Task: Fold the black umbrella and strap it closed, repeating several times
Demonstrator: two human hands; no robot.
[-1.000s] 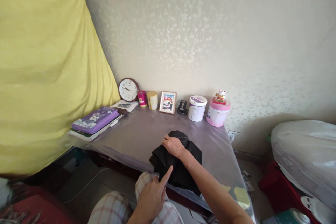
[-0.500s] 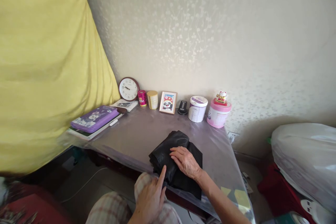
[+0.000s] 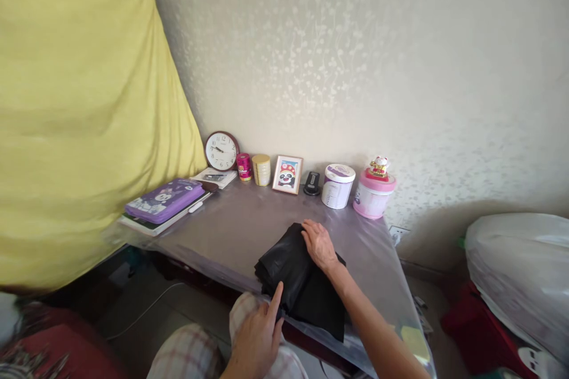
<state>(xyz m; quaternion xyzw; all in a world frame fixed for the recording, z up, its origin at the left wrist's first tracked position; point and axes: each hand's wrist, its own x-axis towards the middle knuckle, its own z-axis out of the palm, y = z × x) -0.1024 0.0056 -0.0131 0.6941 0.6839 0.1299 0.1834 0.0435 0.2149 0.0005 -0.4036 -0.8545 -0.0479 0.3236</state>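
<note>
At the near edge of the grey, plastic-covered table (image 3: 226, 228) lies a folded, thin black cloth (image 3: 288, 267), the right hand (image 3: 319, 244) laid flat on its far side, the left hand (image 3: 258, 334), thumb and index finger apart, touching its near left part.

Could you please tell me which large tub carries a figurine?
The pink-lidded tub, rightmost: a lucky cat figurine sits on it; the white-and-purple tub has none.
</note>
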